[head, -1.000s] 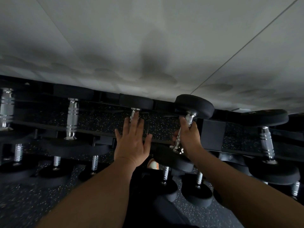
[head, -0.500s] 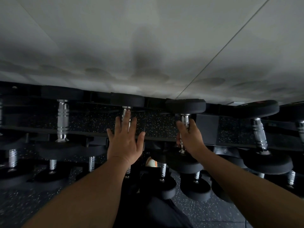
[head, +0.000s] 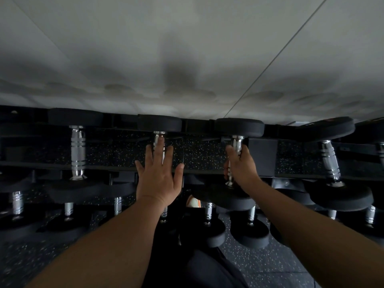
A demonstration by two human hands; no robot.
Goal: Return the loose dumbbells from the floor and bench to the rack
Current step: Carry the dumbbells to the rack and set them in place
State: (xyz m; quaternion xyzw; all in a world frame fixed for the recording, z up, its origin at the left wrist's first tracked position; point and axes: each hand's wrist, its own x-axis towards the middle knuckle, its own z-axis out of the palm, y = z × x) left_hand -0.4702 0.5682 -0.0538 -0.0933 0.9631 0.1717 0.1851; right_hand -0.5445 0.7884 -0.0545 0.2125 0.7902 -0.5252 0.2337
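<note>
Right hand (head: pixel 241 165): fingers wrapped round handle of dumbbell (head: pixel 236 154), lowered level onto top tier of rack (head: pixel 262 161) since a second earlier.
Left hand (head: pixel 159 175): fingers spread wide, flat over neighbouring dumbbell (head: pixel 160 129).
Meaning: seated, apparently; release remained.

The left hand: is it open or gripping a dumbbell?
Open. The left hand lies flat, fingers straight along the dumbbell handle, not curled.

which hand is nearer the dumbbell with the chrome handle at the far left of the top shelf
Left. The left hand lies flat over the next dumbbell along, one place right of that far-left dumbbell. The right hand grips a dumbbell handle farther right still.
</note>
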